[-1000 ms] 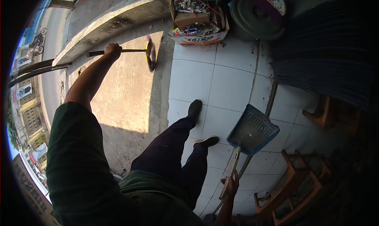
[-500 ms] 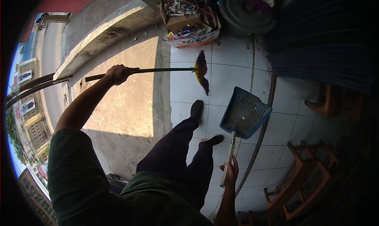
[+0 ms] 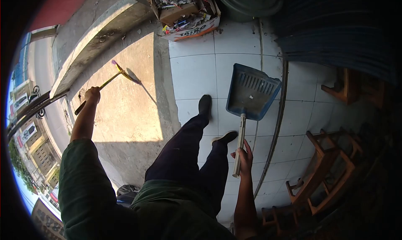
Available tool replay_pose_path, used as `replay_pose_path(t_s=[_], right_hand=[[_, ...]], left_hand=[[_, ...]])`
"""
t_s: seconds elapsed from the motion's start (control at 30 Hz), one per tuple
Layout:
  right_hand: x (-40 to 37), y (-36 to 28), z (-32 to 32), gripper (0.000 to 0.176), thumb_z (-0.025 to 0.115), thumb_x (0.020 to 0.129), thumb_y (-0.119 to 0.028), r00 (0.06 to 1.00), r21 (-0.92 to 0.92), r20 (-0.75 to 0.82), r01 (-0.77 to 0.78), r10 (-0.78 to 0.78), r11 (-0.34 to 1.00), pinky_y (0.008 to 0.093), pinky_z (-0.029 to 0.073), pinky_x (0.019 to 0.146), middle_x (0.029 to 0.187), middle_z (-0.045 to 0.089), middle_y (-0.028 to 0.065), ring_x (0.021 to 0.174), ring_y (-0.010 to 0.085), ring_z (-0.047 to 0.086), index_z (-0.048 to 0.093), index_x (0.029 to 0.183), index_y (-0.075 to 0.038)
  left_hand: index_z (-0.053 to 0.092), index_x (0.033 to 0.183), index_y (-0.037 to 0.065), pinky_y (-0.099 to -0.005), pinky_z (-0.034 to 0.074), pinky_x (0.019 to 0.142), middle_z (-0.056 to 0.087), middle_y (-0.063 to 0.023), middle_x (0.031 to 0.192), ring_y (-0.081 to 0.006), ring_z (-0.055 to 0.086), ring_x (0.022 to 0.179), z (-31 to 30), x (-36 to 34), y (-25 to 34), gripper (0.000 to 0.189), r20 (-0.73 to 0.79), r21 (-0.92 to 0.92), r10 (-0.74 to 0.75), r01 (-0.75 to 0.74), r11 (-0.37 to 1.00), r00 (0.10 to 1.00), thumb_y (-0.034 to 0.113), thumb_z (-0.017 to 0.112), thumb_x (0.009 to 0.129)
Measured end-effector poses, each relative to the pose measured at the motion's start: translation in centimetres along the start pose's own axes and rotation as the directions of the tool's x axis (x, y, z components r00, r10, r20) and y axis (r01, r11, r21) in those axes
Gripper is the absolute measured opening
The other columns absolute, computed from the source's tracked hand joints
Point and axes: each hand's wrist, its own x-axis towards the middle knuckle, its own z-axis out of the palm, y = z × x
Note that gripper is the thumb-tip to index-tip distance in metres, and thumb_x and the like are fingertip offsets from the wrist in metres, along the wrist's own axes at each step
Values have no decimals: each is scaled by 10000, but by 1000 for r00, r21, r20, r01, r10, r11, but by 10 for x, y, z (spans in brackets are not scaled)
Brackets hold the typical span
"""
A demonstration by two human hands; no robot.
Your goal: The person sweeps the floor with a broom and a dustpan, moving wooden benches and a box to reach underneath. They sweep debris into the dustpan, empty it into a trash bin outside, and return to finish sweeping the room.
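Note:
My left hand point(image 3: 92, 95) is wrapped round the handle of a broom point(image 3: 109, 80), out over the sunlit concrete. The broom's head is yellow with purple-dark bristles, and its shadow falls on the concrete beside it. In my right hand point(image 3: 244, 154) is the pale handle of a blue dustpan point(image 3: 254, 92), low on the right. A small white scrap point(image 3: 251, 97) and grey dust lie in the pan, whose ridged part faces up. The pan overlaps the white floor tiles in this view, ahead of my dark shoes point(image 3: 204, 104).
A cardboard box point(image 3: 195, 31) full of litter stands at the top, next to a round greenish lidded bin point(image 3: 251, 3). Wooden stools point(image 3: 320, 164) line the right side. A raised concrete kerb point(image 3: 90, 45) runs along the left, with a street beyond.
The broom has swung left from the white tiles to the sunlit concrete, and its handle now slants. My right hand and the dustpan appear a little higher in view.

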Motion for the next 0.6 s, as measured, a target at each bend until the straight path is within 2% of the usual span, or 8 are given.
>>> replay_pose_path(t_s=[0.17,0.2,0.3,0.33,0.43,0.5,0.57,0.6], right_hand=[[5,12,2,489,514,818,-96,1000,-70,12,-3,4,998,269,497,605,822,582,86,644,140,587,341,1272,-43],[5,11,3,489,516,818,-99,999,-58,14,-29,30,998,268,500,601,823,582,87,641,141,589,343,1273,-49],[3,11,4,484,518,818,-107,997,-12,-26,-67,67,998,269,504,593,838,582,92,635,145,592,352,1270,-61],[2,15,-2,477,519,818,-111,995,18,-41,-95,96,995,269,504,589,852,581,96,632,148,594,360,1266,-66],[-2,29,-11,464,521,815,-123,991,86,-88,-92,100,992,272,505,585,858,568,93,627,158,597,375,1253,-74],[-9,28,-16,459,519,813,-130,985,94,-144,-83,97,992,278,507,588,849,561,92,625,163,597,381,1247,-74],[-16,33,-21,454,518,811,-137,977,100,-183,-88,105,991,283,510,592,840,554,91,624,167,597,386,1241,-73],[-16,36,-27,453,516,811,-141,972,98,-208,-92,110,991,291,520,590,787,542,75,610,164,590,391,1241,-75]], left_hand=[[597,802,21,-429,480,658,611,-184,788,-338,603,747,-19,-42,-135,372,-112,-34,-33,29,999,993,282,345,882],[604,922,103,-437,478,621,604,-182,762,-342,597,702,-12,-35,-154,300,-119,75,106,-98,992,987,282,367,877],[560,1070,219,-445,472,598,597,-181,744,-347,589,676,-73,-68,-108,261,-152,0,362,-366,931,920,262,401,868],[486,1153,343,-445,469,585,590,-186,725,-347,589,672,-72,-64,-91,313,-164,12,443,-448,894,881,245,417,864],[485,1165,319,-435,474,577,597,-168,745,-339,589,664,-96,-71,7,316,-130,-125,570,-583,803,811,239,419,866],[486,1174,288,-411,472,561,590,-178,760,-330,592,651,-100,-69,79,318,-282,-181,715,-768,614,639,223,417,870],[489,1172,273,-397,486,581,597,-181,760,-329,600,657,-90,-53,163,313,-340,-355,742,-809,468,578,231,405,873],[487,1173,265,-403,493,606,602,-180,775,-337,601,698,-72,-34,208,317,-346,-264,736,-813,519,582,238,380,876]])
